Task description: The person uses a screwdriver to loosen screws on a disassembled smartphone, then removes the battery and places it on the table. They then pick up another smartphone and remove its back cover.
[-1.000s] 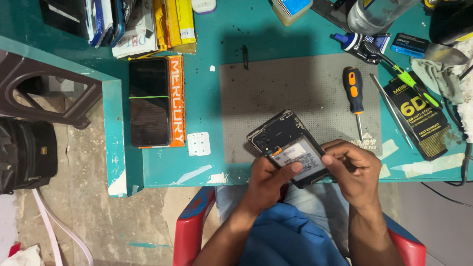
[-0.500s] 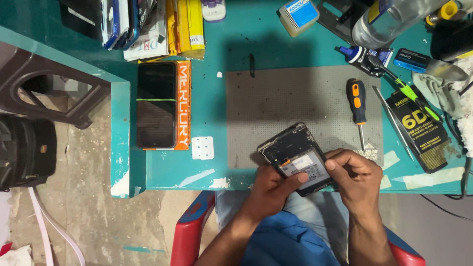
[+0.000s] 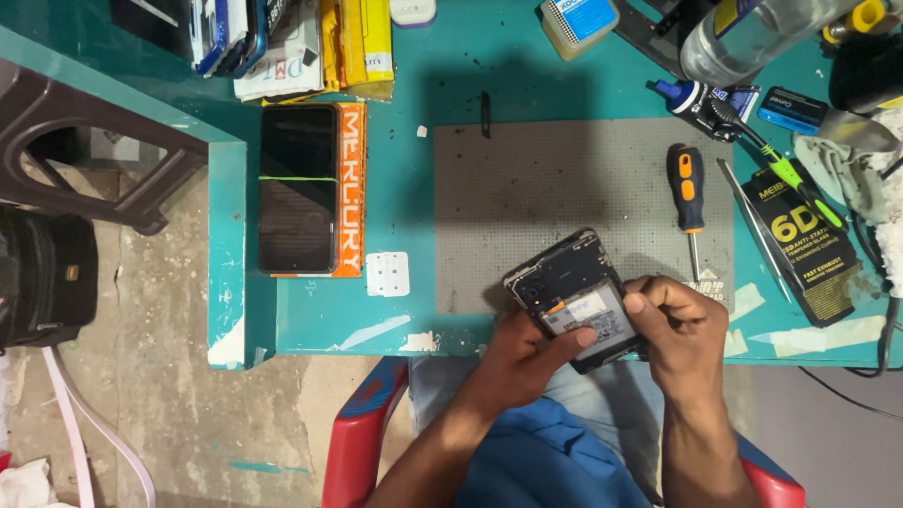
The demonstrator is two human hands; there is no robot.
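So the person had a dark smartphone with its back cover off held at the near edge of the teal workbench, half over the grey perforated rubber work mat and half over their lap. The left hand was curled under and around the lower end of the phone, thumb lying across the grey battery, so those fingers were closed on the body of it. The right hand came in from the other side with its fingers bent shut against the phone's edge, pinching at the battery side; whether it held a small tool I couldn't tell. My take on doing this bit well: keep the phone backed by the left palm so it can't flex, work slowly at the battery edge with light pressure, and keep clear of the exposed board near the camera end. An orange and black screwdriver lay on the mat just beside the right hand, with slim metal tweezers further right, next to a black and gold flat packet. Well off to the left, a second black phone sat on an orange box, with a small white adhesive card near it.
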